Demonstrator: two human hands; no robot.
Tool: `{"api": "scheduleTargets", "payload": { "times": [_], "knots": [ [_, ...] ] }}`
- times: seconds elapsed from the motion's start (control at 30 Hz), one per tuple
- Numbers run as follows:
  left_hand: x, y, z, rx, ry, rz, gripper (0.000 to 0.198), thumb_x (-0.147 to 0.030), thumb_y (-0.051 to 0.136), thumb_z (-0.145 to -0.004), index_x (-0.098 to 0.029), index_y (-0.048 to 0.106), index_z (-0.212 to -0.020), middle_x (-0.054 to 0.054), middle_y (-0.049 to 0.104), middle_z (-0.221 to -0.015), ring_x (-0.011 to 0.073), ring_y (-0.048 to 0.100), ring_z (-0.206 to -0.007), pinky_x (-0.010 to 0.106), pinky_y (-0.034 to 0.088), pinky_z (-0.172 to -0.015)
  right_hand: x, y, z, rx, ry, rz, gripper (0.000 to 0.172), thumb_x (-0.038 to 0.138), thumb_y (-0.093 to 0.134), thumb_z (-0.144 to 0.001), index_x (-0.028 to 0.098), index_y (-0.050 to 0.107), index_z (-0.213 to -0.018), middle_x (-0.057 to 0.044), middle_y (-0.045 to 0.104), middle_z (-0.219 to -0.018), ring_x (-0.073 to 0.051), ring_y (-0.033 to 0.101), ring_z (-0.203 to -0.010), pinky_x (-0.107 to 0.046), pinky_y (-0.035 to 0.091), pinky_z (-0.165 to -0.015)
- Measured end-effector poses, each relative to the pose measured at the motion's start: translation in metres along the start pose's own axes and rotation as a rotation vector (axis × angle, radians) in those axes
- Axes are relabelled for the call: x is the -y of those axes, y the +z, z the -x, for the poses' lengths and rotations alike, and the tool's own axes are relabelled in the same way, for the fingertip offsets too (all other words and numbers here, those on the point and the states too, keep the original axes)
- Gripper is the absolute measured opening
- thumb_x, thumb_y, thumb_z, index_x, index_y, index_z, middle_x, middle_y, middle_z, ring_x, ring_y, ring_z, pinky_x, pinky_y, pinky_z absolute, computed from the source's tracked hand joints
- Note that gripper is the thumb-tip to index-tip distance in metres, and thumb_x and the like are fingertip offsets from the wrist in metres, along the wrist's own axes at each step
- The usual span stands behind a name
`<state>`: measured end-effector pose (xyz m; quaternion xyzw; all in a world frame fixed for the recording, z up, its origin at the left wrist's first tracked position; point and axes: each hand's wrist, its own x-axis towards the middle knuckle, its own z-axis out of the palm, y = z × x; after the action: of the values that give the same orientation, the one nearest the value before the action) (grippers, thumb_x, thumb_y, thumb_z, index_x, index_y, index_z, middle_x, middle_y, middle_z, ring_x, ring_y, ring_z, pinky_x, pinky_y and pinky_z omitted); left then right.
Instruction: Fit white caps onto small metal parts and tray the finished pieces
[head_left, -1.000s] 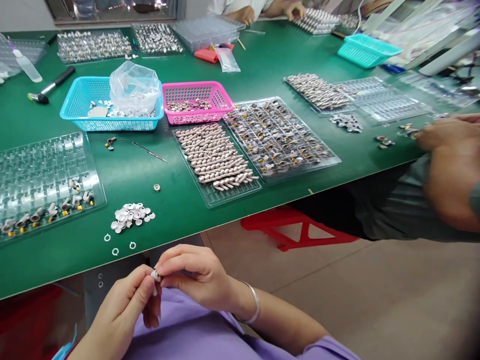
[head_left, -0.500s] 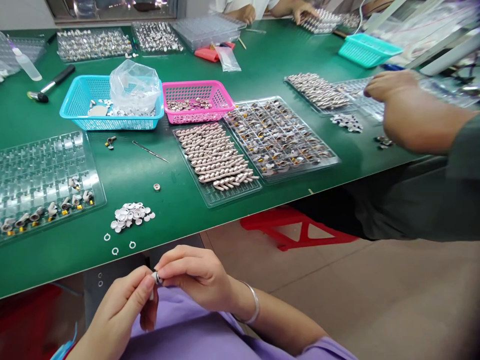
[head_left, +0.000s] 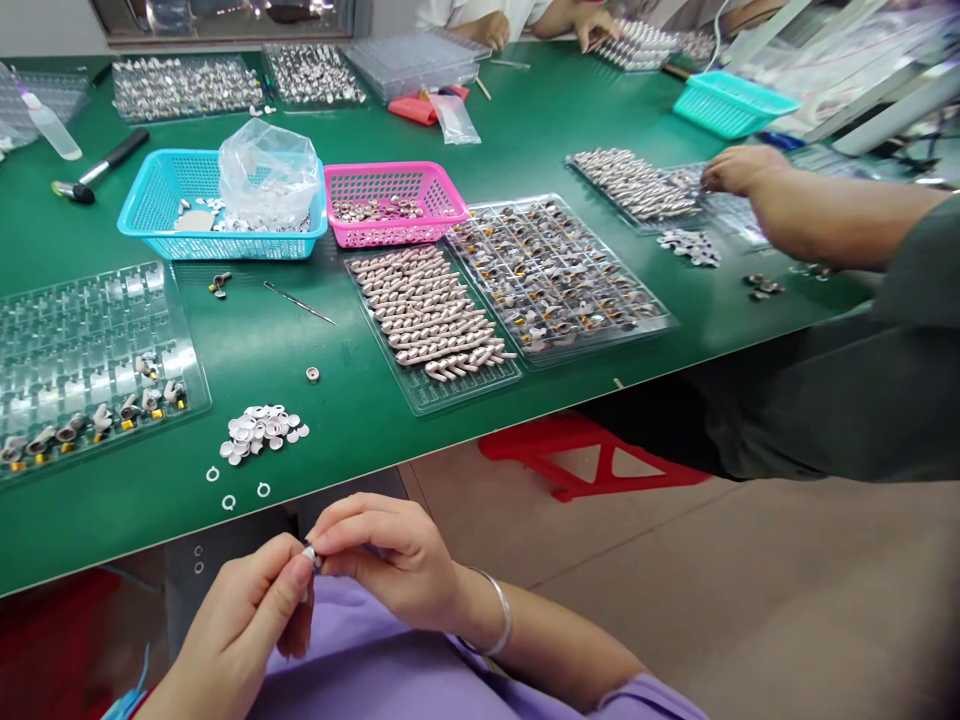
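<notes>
Just over my lap, both hands meet around a small white-and-dark earbud part (head_left: 311, 557). My left hand (head_left: 244, 610) is closed, with thumb and forefinger pinching it from the left. Fingertips of my right hand (head_left: 390, 555) press on its upper side, also closed. Much of the part is hidden by the fingers. On the table's edge beyond lie a heap of white discs (head_left: 259, 432) and several thin white rings (head_left: 229, 502). A clear tray (head_left: 97, 330) at left carries a row of earbud parts with orange tabs.
Tweezers (head_left: 300, 302) lie before a blue basket (head_left: 150, 240) and a pink basket (head_left: 397, 235). Trays of beige stem-shaped pieces (head_left: 427, 310) and earbud parts (head_left: 559, 270) stand centrally. A co-worker's arm (head_left: 825, 215) reaches in at right; a red stool (head_left: 585, 460) is below.
My hands stay at nearly the same spot, with the part slightly turned between my fingers. The co-worker's hand at right has moved left and a little up.
</notes>
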<state>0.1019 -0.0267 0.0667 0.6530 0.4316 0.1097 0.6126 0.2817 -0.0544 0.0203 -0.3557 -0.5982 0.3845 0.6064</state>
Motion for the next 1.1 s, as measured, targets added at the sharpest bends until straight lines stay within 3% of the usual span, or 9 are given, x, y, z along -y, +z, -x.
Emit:
{"api": "scheduleTargets", "payload": {
  "times": [0.47, 1.1],
  "knots": [
    [-0.0044, 0.0061, 0.0010, -0.109, 0.110, -0.074, 0.043, -0.043, 0.038, -0.098, -0.021, 0.049, -0.062, -0.003, 0.053, -0.052, 0.0099, 0.051, -0.047, 0.019, 0.041, -0.048, -0.0045, 0.0102, 0.0093, -0.119, 0.102, -0.101, 0.011, 0.015, 0.075, -0.082, 0.019, 0.075, -0.092, -0.006, 0.075, -0.090, -0.015, 0.073, -0.079, -0.023, 0.062, -0.073],
    [-0.0045, 0.0052, 0.0027, -0.122, 0.173, -0.143, 0.040, -0.036, 0.038, -0.099, -0.021, 0.047, -0.062, -0.005, 0.051, -0.052, 0.0085, 0.049, -0.046, 0.016, 0.041, -0.048, 0.0011, 0.0040, 0.0060, -0.055, 0.034, -0.020, 0.014, 0.008, 0.070, -0.084, 0.017, 0.075, -0.093, -0.007, 0.075, -0.093, -0.013, 0.073, -0.080, -0.020, 0.062, -0.072]
  ]
}}
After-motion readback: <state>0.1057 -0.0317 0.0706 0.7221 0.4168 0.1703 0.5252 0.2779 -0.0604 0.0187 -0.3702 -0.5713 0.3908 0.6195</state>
